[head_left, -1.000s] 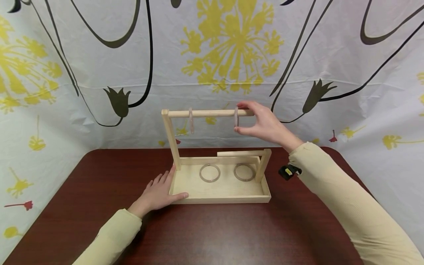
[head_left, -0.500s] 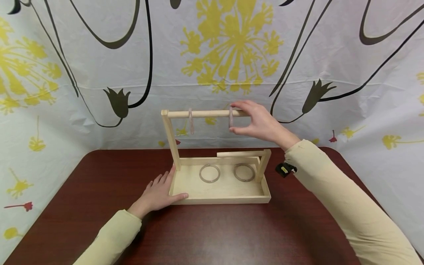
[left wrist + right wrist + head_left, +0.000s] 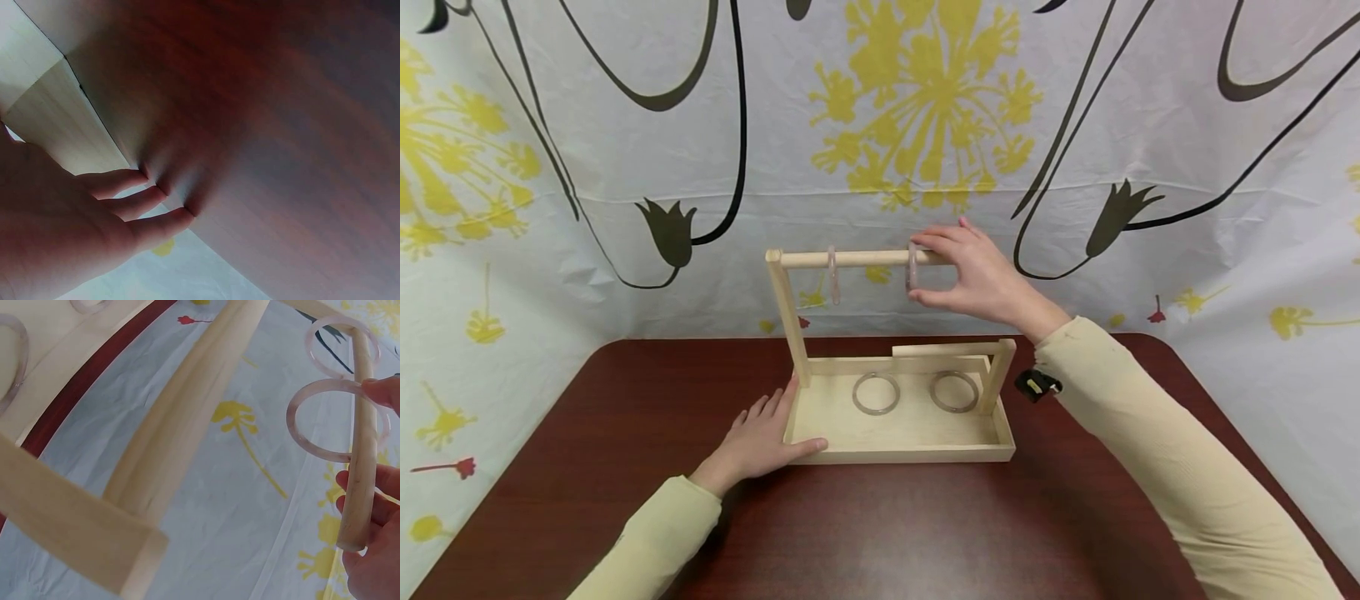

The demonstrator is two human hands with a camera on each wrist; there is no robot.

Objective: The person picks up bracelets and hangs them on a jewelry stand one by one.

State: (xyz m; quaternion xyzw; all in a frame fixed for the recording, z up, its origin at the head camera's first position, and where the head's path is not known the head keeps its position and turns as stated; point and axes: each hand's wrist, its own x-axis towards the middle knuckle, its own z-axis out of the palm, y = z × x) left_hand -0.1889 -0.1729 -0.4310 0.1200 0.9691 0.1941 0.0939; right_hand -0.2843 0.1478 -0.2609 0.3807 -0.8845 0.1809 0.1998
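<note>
My right hand [image 3: 981, 271] pinches a pale translucent bangle [image 3: 912, 267] that encircles the upper wooden rod [image 3: 872, 258]. In the right wrist view the held bangle [image 3: 297, 419] surrounds the rod, its thumb-side edge under my thumb. A second bangle [image 3: 834, 275] hangs on the same rod, closer to the post [image 3: 788, 321]. Two more bangles, one at left [image 3: 855, 404] and one at right [image 3: 933, 400], lie flat in the shallow wooden tray [image 3: 902, 456]. At the tray's left end rests my left hand [image 3: 760, 442], fingers spread, thumb along the front rim.
A shorter, lower rod [image 3: 943, 349] extends left from a short post [image 3: 997, 375] at the tray's right end. The stand sits on a dark red-brown table [image 3: 880, 533]. Behind it hangs a white cloth [image 3: 715, 158] printed with flowers.
My right hand has slid the pinched bangle leftward along the upper rod, toward the hanging one. The left hand and the bangles in the tray stay put.
</note>
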